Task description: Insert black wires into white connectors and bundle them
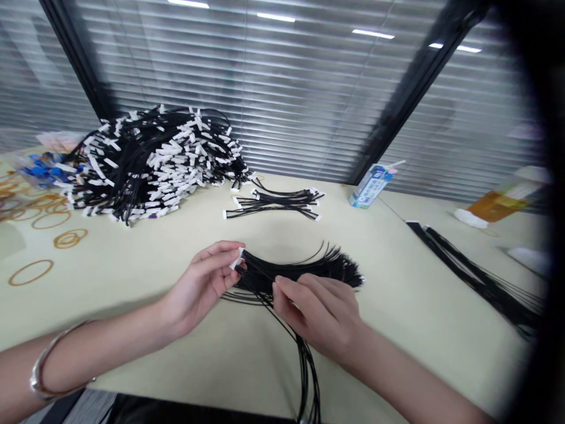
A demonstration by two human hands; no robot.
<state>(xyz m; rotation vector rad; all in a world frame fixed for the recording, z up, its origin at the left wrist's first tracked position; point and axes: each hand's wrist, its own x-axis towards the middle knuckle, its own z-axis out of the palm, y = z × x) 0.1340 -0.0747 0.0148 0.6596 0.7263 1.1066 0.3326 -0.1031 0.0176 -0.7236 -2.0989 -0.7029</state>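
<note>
My left hand pinches a white connector between thumb and fingers. Several black wires run from the connector toward my right hand and hang down past the table's front edge. My right hand is closed, thumb against forefinger, on a black wire close to the connector; its fingertips partly hide the wire. Beneath and behind both hands lies a thick bundle of loose black wires, its cut-looking ends fanned out to the right.
A large heap of black cables with white connectors fills the back left. Rubber bands lie at the left. Several finished-looking cables rest mid-table. A drink carton stands behind; more black wires and an amber bottle are right.
</note>
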